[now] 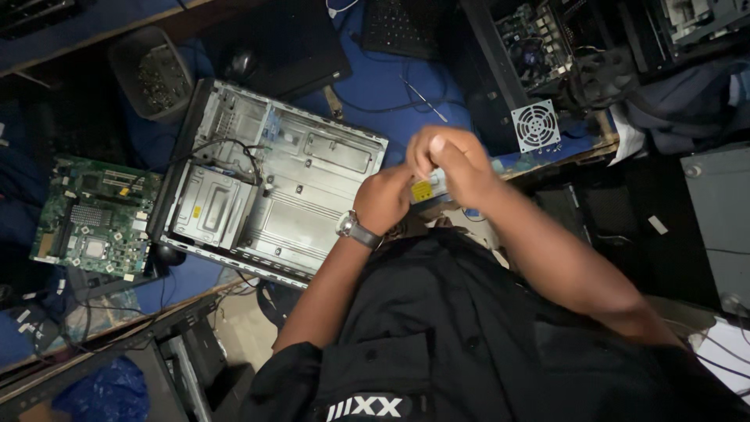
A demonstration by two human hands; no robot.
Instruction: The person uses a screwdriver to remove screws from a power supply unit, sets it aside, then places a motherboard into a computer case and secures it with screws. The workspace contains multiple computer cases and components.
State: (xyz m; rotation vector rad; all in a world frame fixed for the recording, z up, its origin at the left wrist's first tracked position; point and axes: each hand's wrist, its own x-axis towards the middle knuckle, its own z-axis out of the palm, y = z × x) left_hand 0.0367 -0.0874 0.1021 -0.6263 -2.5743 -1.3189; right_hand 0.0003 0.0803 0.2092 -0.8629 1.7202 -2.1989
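The counter was deep blue. The open computer case showed bare silver-grey metal. The motherboard beside it was green, dotted with grey chips. My left hand and right hand gripped a small silvery part with a yellow label. The fan grille was white, my shirt black.

Small yellow label on the held part, between both hands.

Lighting: dim overall, brightest on the open metal computer case, mild sheen there. Deep shadow above and left of the case. Motion blur on both hands right of it; edges dark.
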